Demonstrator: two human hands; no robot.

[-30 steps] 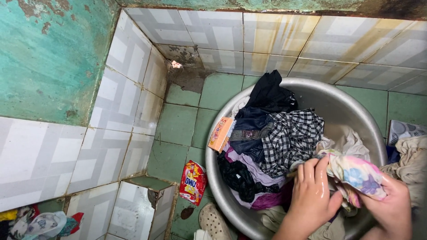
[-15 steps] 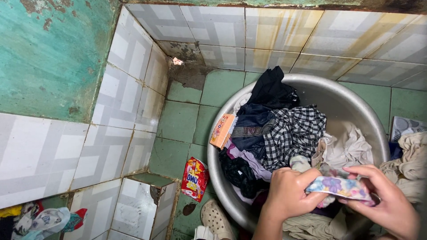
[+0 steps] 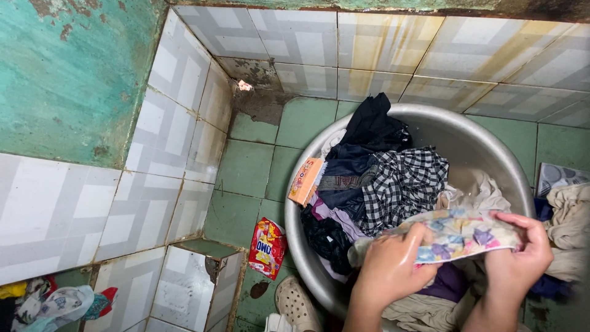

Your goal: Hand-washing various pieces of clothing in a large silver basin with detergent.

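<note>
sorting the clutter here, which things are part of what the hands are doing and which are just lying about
In hand:
left hand
right hand
patterned cloth
metal basin
checked shirt

Lying about:
red detergent packet
beige shoe
orange soap bar

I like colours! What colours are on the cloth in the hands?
The cloth is pale with blue, purple, pink and yellow patches, shown in the head view.

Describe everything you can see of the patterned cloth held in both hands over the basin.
The patterned cloth is a thin, soft-looking fabric, pale with small blue, purple, pink and yellow patches. It is pulled out flat and roughly level between the left hand, which grips its left end, and the right hand, which pinches its right edge. It hangs above the pile of laundry in the metal basin, just in front of a black-and-white checked garment. Whether it is wet cannot be told.
</note>
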